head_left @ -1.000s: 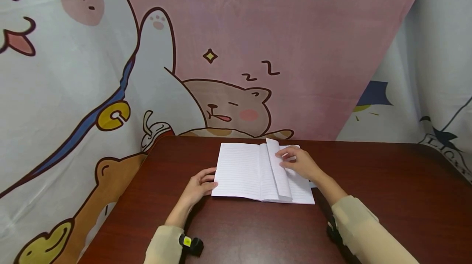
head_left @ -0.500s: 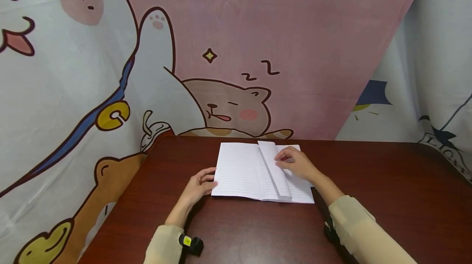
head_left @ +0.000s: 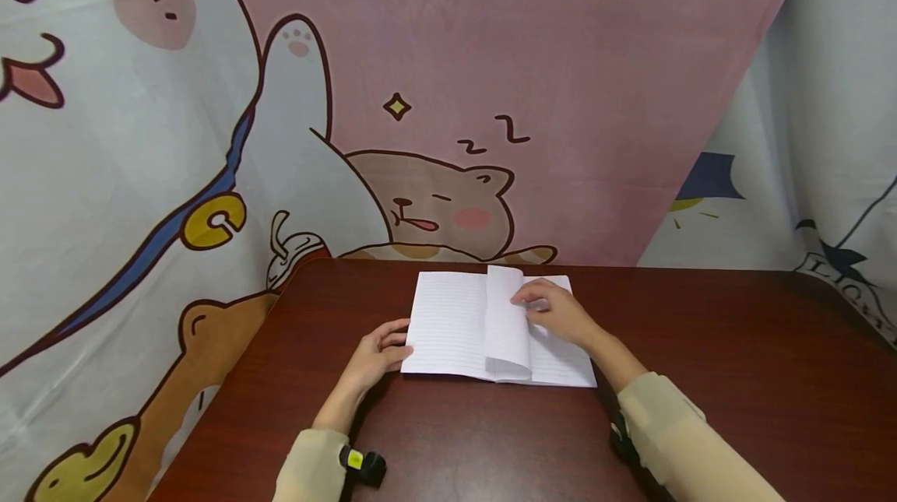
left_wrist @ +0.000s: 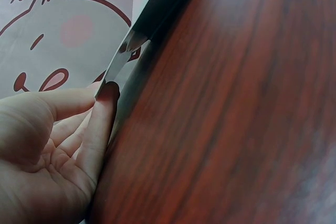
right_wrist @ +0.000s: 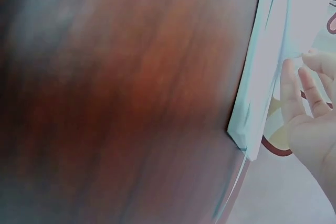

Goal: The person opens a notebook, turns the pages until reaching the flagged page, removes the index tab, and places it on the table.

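Note:
A lined notebook [head_left: 448,323] lies spread on the table, with one page [head_left: 506,331] lifted and curled up beside the spine. My left hand [head_left: 376,354] holds the notebook's left edge. In the left wrist view its thumb and fingers meet at the thin edge of the notebook [left_wrist: 118,66]. My right hand [head_left: 561,314] pinches the lifted page at its right side, index finger over the page and thumb by its edge. In the right wrist view this hand [right_wrist: 312,108] is beside the notebook's pages [right_wrist: 257,82], partly cut off by the frame.
The dark reddish wooden table [head_left: 462,447] reaches back to a printed curtain [head_left: 596,136] with cartoon animals. A black wrist device [head_left: 366,465] sits on the left cuff, and another dark one [head_left: 622,444] is under the right forearm.
My right hand has moved a little to the left, and the lifted page leans further left and curls more. My left hand stays at the notebook's left edge.

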